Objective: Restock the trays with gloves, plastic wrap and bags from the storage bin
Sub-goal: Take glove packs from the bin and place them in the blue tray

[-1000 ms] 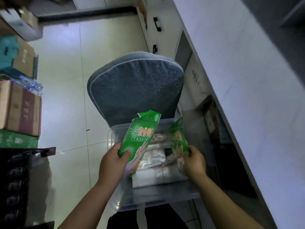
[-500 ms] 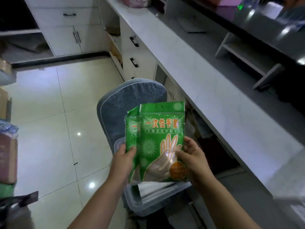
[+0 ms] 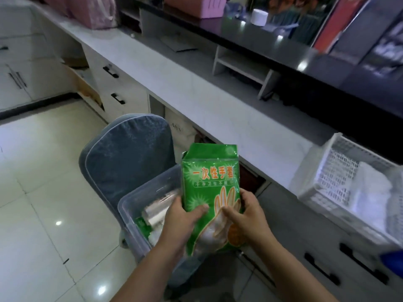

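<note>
My left hand [image 3: 181, 223] and my right hand [image 3: 246, 216] are both wrapped round the bottom of the green glove packs [image 3: 210, 182], thumbs on the front and fingers behind, holding tight. I hold the packs upright, just above the right side of the clear bin [image 3: 148, 184]. I think the job has only just begun. More packs and rolls lie inside the bin. The white tray [image 3: 327, 171] sits on the counter [image 3: 218, 110], well to the right of the bin, with something white in it. I think the gloves go there next, then the wrap and bags
</note>
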